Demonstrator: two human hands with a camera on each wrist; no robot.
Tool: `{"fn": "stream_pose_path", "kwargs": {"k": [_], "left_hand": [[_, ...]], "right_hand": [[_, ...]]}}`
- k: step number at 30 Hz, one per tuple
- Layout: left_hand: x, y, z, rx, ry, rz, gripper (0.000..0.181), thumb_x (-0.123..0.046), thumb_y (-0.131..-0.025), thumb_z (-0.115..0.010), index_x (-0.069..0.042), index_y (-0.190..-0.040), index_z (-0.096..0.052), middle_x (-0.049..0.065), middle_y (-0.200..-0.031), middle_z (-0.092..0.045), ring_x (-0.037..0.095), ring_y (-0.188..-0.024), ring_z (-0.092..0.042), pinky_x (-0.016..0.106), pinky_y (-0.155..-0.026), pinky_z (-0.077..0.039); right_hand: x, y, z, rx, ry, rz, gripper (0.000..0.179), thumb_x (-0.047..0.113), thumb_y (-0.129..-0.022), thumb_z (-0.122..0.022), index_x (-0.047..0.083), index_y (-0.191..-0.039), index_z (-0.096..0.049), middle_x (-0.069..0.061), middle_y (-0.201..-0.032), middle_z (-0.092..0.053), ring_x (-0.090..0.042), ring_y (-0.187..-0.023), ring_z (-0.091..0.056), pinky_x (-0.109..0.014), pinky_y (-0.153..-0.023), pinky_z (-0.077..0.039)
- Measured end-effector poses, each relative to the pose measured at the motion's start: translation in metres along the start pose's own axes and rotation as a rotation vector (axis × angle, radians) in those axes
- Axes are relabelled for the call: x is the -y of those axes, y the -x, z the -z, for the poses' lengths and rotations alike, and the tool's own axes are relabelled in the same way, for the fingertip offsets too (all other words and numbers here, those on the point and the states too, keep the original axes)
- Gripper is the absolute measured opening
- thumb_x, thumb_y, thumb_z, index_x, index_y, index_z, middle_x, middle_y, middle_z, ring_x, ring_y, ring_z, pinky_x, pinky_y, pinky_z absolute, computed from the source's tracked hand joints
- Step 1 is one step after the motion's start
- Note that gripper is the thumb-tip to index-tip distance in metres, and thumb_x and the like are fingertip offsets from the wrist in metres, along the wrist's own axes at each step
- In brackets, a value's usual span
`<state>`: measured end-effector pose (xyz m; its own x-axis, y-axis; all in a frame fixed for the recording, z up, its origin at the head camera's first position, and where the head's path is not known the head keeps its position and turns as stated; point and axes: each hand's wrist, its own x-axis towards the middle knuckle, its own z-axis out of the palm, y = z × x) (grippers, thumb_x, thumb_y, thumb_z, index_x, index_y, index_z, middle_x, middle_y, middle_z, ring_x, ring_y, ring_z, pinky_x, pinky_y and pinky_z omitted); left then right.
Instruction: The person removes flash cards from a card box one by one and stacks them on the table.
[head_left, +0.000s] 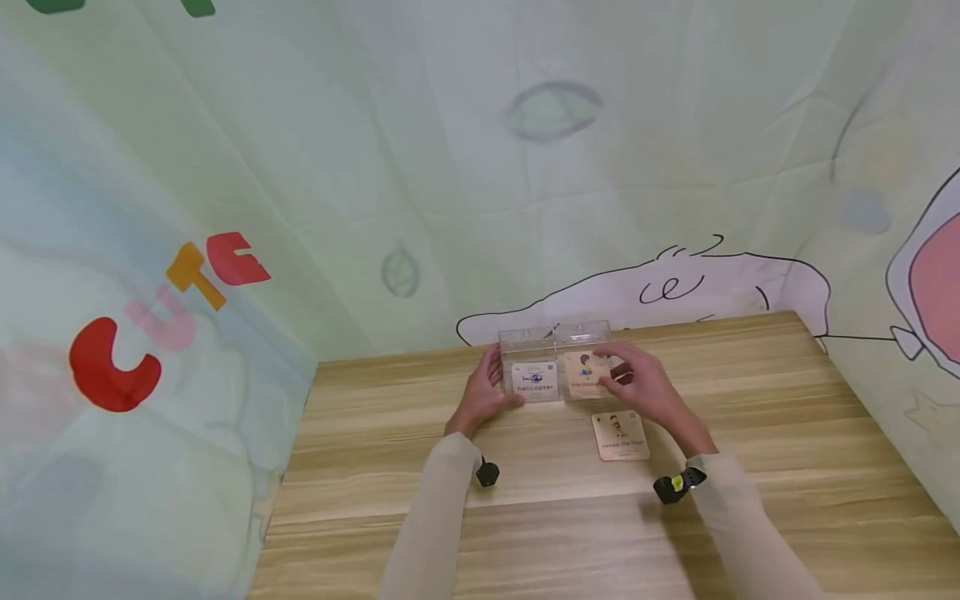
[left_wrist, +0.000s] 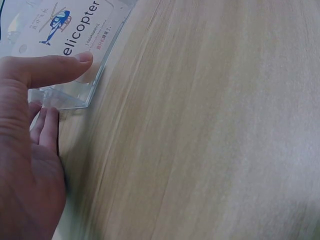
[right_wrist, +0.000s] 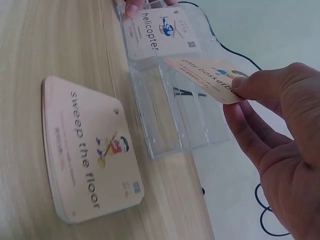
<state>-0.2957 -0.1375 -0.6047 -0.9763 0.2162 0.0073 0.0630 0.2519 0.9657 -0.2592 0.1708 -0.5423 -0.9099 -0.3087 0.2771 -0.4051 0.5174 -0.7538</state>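
Note:
A clear plastic two-compartment card box (head_left: 555, 337) stands at the table's back edge. My left hand (head_left: 483, 395) grips its left end, with the thumb across the lower front by the helicopter card (left_wrist: 75, 30) and the other fingers round the side. That card sits in the left compartment. Between thumb and fingers, my right hand (head_left: 651, 388) pinches a play basketball card (right_wrist: 207, 77), tilted over the right compartment. Close in front of the box, a small stack of cards with a sweep the floor card (right_wrist: 92, 155) on top lies on the table.
The wood-grain table (head_left: 360, 483) meets a printed cloth backdrop (head_left: 420, 183) behind the box and at both sides. Black wrist devices are worn on the left wrist (head_left: 487, 473) and right wrist (head_left: 678, 485).

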Motion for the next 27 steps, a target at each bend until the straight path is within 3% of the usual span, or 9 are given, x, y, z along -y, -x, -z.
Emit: {"fn": "stream_pose_path", "kwargs": {"k": [13, 23, 27], "left_hand": [[-0.001, -0.001, 0.002, 0.015, 0.039, -0.023, 0.114, 0.015, -0.067, -0.087, 0.0, -0.161, -0.025, 0.025, -0.162, -0.035, 0.04, -0.149, -0.035, 0.047, -0.124, -0.03], [0.005, -0.003, 0.002, -0.001, -0.005, 0.004, 0.112, 0.007, -0.07, -0.089, -0.012, -0.162, -0.028, 0.013, -0.163, -0.039, 0.029, -0.149, -0.039, 0.037, -0.123, -0.034], [0.004, -0.002, 0.002, 0.004, 0.0, -0.006, 0.111, 0.006, -0.07, -0.09, -0.011, -0.162, -0.029, 0.015, -0.162, -0.039, 0.031, -0.149, -0.039, 0.039, -0.123, -0.034]], "right_hand": [[-0.016, 0.031, 0.01, -0.001, -0.059, -0.051, 0.048, -0.008, -0.087, -0.077, 0.0, -0.133, -0.064, -0.02, -0.13, -0.065, -0.029, -0.092, -0.071, -0.033, -0.082, -0.064], [-0.015, 0.048, 0.013, 0.044, -0.076, -0.102, 0.05, -0.007, -0.088, -0.076, -0.002, -0.135, -0.062, -0.022, -0.125, -0.066, -0.027, -0.092, -0.07, -0.034, -0.084, -0.064], [-0.017, 0.056, 0.013, 0.062, -0.069, -0.134, 0.05, -0.006, -0.088, -0.076, -0.002, -0.135, -0.062, -0.022, -0.122, -0.067, -0.024, -0.091, -0.07, -0.035, -0.084, -0.064]]}}
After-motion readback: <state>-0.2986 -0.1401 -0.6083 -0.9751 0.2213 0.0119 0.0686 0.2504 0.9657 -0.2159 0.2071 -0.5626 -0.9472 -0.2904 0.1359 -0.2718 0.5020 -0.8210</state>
